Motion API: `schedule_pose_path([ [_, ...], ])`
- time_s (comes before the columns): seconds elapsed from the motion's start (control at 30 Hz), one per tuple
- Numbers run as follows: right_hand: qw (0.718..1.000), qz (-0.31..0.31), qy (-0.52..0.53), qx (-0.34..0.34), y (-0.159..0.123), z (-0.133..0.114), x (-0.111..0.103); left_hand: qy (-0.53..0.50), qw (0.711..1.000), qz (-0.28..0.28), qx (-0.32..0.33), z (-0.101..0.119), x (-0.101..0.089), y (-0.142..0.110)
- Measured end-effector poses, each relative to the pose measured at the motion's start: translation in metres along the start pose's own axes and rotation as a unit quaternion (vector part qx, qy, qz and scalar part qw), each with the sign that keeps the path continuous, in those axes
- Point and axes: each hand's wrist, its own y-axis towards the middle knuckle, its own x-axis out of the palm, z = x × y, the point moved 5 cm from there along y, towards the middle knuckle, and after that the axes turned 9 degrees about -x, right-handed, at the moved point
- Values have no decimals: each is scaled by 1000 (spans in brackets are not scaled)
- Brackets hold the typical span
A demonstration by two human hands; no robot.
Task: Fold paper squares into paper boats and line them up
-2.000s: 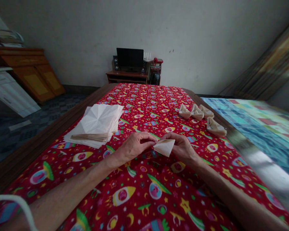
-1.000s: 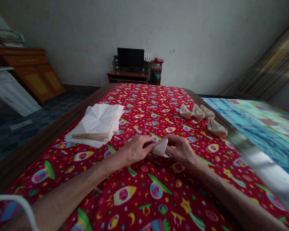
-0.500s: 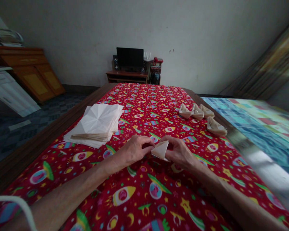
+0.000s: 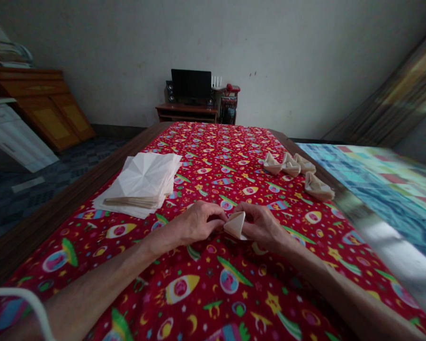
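Note:
A small piece of folded white paper (image 4: pixel 235 224) is between my two hands, just above the red patterned tablecloth (image 4: pixel 213 289). My left hand (image 4: pixel 202 221) pinches its left corner between thumb and fingers. On the other side, my right hand (image 4: pixel 262 225) grips the right edge, thumb in front and fingers partly hidden behind it. Creased white paper sheets (image 4: pixel 142 177) lie in a stack to the left, with folded strips on the near side. To the right stand several finished-looking folded paper boats (image 4: pixel 291 165), one of them (image 4: pixel 318 186) nearer to me.
The table's dark wooden edge (image 4: pixel 102 161) runs along the left. Beyond the far end stand a monitor (image 4: pixel 191 84) and a red telephone (image 4: pixel 232 88). A bed with a blue patterned cover (image 4: pixel 372 189) adjoins the right side. A white cable (image 4: pixel 24 294) curves at lower left.
The folded paper has gone from a flat, wide triangle to a narrower, thicker shape with a flap turned over. Both hands have shifted slightly toward me. The stack and the boats have stayed put.

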Motion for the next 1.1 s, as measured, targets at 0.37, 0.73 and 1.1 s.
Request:
schedule_pose_path([
  [0.37,990,116,69,43,0,18,-2,50,993,109,-7,-8,-7,2],
  [0.73,973,169,-156,24,2,13,-10,118,972,202,37,11,16,2],
  [1.1,900,-68,-387,-190,-24,-4,-7,255,954,114,110,3,27,0],
])
